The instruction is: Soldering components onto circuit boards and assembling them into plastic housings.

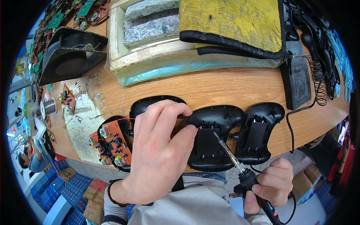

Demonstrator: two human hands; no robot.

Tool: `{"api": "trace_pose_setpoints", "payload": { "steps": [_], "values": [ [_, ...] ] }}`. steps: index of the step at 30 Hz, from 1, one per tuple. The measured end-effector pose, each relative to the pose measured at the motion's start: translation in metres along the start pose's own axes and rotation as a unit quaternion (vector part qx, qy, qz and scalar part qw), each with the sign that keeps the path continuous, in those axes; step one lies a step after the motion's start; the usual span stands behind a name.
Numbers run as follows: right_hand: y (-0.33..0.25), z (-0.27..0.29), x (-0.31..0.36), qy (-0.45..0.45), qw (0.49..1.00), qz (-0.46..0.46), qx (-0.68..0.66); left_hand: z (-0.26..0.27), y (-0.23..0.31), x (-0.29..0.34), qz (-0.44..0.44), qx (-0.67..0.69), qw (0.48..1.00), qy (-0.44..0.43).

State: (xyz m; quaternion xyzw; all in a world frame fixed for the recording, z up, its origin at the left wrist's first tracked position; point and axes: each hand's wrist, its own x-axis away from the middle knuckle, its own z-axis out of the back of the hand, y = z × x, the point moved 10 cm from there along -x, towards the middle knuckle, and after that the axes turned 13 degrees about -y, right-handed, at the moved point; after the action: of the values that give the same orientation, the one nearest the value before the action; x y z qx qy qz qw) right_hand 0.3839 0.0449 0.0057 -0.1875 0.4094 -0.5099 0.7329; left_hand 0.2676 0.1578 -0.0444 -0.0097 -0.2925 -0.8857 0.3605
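Note:
My right hand (pixel 275 182) is wrapped round the handle of a soldering iron (pixel 233 159). The iron's tip is by the metal contacts of a black plastic shell (pixel 210 144), which has a rectangular block in its middle. Over that shell's left side, my left hand (pixel 159 150) pinches a thin red wire (pixel 127 119), with the fingertips close to the contacts. Part of a second black shell (pixel 155 103) shows behind the left hand. Left of it are orange circuit boards (pixel 116 142), partly covering another black shell. A further shell (pixel 258 135) lies to the right.
Behind stands a wooden-framed box (pixel 150 62) with a yellow cloth (pixel 232 26) over it. A soldering iron stand (pixel 298 82) with a coil is at right. Farther left are a solder spool (pixel 48 107), a black fan (pixel 71 56) and piled boards. The iron's cord (pixel 288 129) crosses the table edge.

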Motion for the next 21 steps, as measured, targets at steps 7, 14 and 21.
{"api": "trace_pose_setpoints", "payload": {
  "steps": [7, 14, 21],
  "values": [
    [0.0015, 0.0005, 0.0022, -0.021, 1.0, -0.012, 0.003, 0.0014, 0.0026, -0.0014, -0.001, -0.014, 1.0, -0.005],
    [0.0048, 0.0001, 0.0073, -0.027, 0.999, -0.012, -0.025, 0.0013, 0.0022, -0.0013, 0.001, -0.006, 1.0, -0.009],
    [0.0013, 0.0036, 0.0088, -0.008, 1.0, -0.008, -0.025, 0.0093, 0.0029, 0.0039, 0.01, 0.015, 0.999, -0.026]
  ]
}}
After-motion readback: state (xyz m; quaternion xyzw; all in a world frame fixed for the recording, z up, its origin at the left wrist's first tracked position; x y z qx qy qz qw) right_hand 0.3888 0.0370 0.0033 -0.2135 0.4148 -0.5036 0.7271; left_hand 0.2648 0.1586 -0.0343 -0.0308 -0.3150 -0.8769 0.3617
